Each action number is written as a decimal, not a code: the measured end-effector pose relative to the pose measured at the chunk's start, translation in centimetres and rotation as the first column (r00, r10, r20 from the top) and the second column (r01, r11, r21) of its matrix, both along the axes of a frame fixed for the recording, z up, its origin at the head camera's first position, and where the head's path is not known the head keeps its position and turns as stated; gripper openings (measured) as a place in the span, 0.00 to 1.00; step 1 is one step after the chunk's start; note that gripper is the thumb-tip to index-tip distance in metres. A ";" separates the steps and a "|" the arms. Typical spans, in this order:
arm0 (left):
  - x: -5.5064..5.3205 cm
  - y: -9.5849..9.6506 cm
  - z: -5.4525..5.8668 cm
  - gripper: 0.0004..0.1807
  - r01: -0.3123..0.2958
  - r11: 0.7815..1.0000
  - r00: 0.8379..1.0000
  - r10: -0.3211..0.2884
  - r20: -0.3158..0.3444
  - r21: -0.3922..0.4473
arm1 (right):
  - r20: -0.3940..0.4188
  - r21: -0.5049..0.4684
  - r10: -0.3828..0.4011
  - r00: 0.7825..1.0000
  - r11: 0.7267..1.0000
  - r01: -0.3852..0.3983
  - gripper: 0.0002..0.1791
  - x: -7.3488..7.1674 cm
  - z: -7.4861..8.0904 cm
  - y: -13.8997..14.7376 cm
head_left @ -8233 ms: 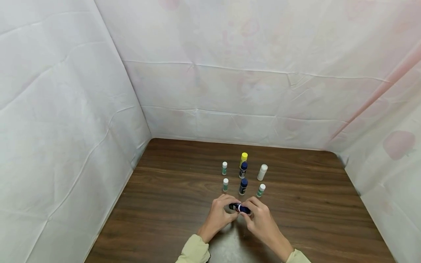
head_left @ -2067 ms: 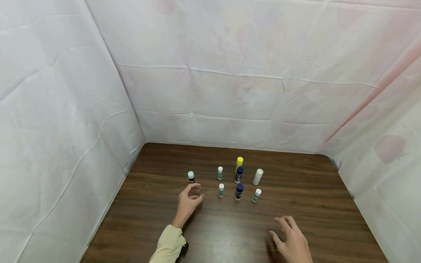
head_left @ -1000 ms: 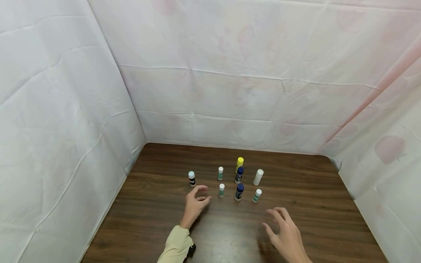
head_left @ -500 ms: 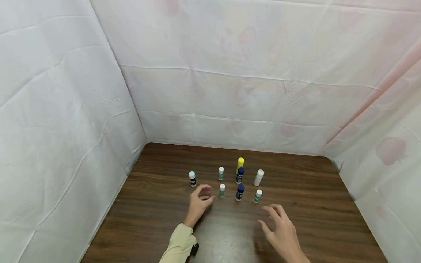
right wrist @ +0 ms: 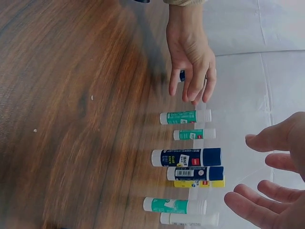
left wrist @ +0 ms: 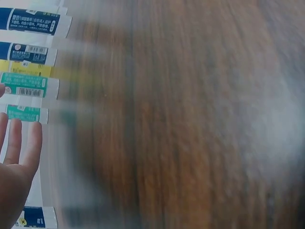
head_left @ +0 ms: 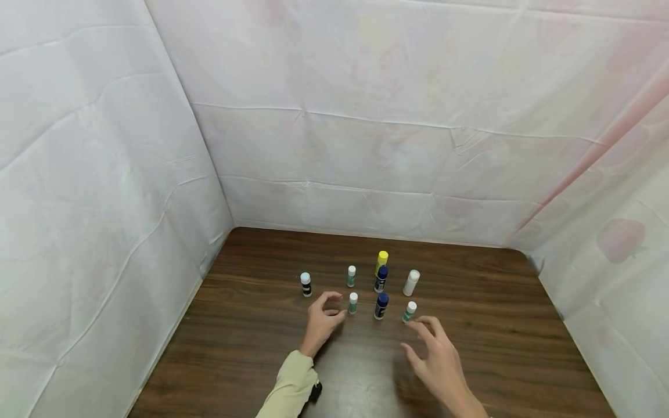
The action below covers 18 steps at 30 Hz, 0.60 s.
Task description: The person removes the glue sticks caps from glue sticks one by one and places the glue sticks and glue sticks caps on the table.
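My left hand [head_left: 321,322] holds nothing; its fingers are loosely bent, the tips close to a small green glue stick with a white cap [head_left: 353,303]. A like green glue stick [head_left: 409,312] stands by the fingertips of my right hand [head_left: 436,360], whose thumb and fingers are spread around air. Between the two stands a glue stick with a navy cap [head_left: 381,306], its label readable in the right wrist view. At the far left is a navy-bodied glue stick with a pale cap [head_left: 306,285]. All stand upright.
Behind stand another small green glue stick [head_left: 351,276], a second navy one [head_left: 381,279] partly covering a yellow one [head_left: 382,257], and a white one [head_left: 412,283]. The brown wooden table [head_left: 240,348] meets white cloth walls [head_left: 334,151] at its back and sides.
Earlier, both hands held a dark glue stick; now a pale-capped navy one stands at the far left. Lately the left hand has shifted right, the right hand forward and left, towards the green sticks.
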<state>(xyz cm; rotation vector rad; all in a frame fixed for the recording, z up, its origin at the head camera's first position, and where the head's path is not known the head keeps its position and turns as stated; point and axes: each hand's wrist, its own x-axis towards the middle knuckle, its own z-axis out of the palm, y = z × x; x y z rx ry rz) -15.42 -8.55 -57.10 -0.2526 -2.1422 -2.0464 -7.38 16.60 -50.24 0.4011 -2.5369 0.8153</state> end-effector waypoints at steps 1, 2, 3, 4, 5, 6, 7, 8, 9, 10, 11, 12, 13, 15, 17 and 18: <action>-0.1 0.1 0.0 0.19 0.002 1.000 1.000 -0.002 -0.005 -0.001 | 0.007 -0.002 0.002 1.000 1.000 -0.002 0.28 -0.1 0.0 -0.1; -0.1 0.2 0.0 0.19 0.003 1.000 1.000 -0.003 -0.011 0.001 | 0.012 -0.001 0.000 1.000 1.000 0.000 0.28 -0.2 0.1 -0.2; -0.1 0.2 -0.1 0.19 0.003 1.000 1.000 -0.003 -0.021 0.002 | 0.016 -0.003 0.000 1.000 1.000 0.000 0.28 -0.2 0.1 -0.3; -0.2 0.3 -0.1 0.19 0.005 1.000 1.000 -0.005 -0.028 0.006 | 0.017 -0.003 0.001 1.000 1.000 -0.001 0.28 -0.3 0.1 -0.4; -0.2 0.4 -0.1 0.19 0.008 1.000 0.999 -0.008 -0.032 0.005 | 0.019 -0.005 0.001 1.000 1.000 -0.001 0.28 -0.4 0.2 -0.5; -0.3 0.5 -0.1 0.19 0.011 1.000 0.999 -0.011 -0.035 0.006 | 0.018 -0.005 0.002 1.000 1.000 -0.002 0.28 -0.5 0.2 -0.6; -0.3 0.6 -0.1 0.20 0.019 1.000 0.999 -0.018 -0.027 0.014 | 0.014 -0.005 0.004 1.000 1.000 -0.004 0.28 -0.6 0.1 -0.6; -0.3 0.6 -0.1 0.19 0.020 1.000 1.000 -0.020 -0.022 0.015 | 0.010 -0.005 0.007 1.000 1.000 -0.007 0.28 -0.6 0.1 -0.7; -0.4 0.7 -0.2 0.19 0.017 1.000 1.000 -0.017 -0.021 0.014 | 0.005 -0.008 0.012 1.000 1.000 -0.012 0.28 -0.7 0.1 -0.8; -0.4 0.8 -0.2 0.20 0.019 1.000 1.000 -0.019 -0.012 0.016 | 0.002 -0.010 0.016 1.000 1.000 -0.016 0.28 -0.8 0.1 -0.9; -0.4 0.9 -0.3 0.20 0.017 1.000 1.000 -0.017 -0.004 0.014 | -0.001 -0.012 0.020 1.000 1.000 -0.020 0.28 -1.0 0.1 -1.0; -0.4 1.0 -0.3 0.20 0.014 1.000 1.000 -0.014 0.001 0.017 | -0.003 -0.014 0.025 1.000 1.000 -0.025 0.28 -1.1 0.2 -1.2; -0.5 1.1 -0.3 0.20 0.009 1.000 1.000 -0.009 0.007 0.013 | -0.003 -0.018 0.029 1.000 0.999 -0.029 0.28 -1.2 0.2 -1.3; -0.5 1.4 -0.3 0.19 -0.003 1.000 1.000 0.003 0.013 0.007 | 0.003 -0.026 0.032 0.999 0.999 -0.032 0.27 -1.4 0.3 -1.5; -0.5 1.7 -0.3 0.19 -0.011 1.000 1.000 0.011 0.022 0.000 | 0.014 -0.028 0.033 0.999 0.999 -0.032 0.27 -1.5 0.4 -1.8; -0.6 1.8 -0.3 0.19 -0.014 1.000 1.000 0.014 0.023 -0.004 | 0.022 -0.029 0.033 0.999 0.999 -0.032 0.26 -1.6 0.4 -1.9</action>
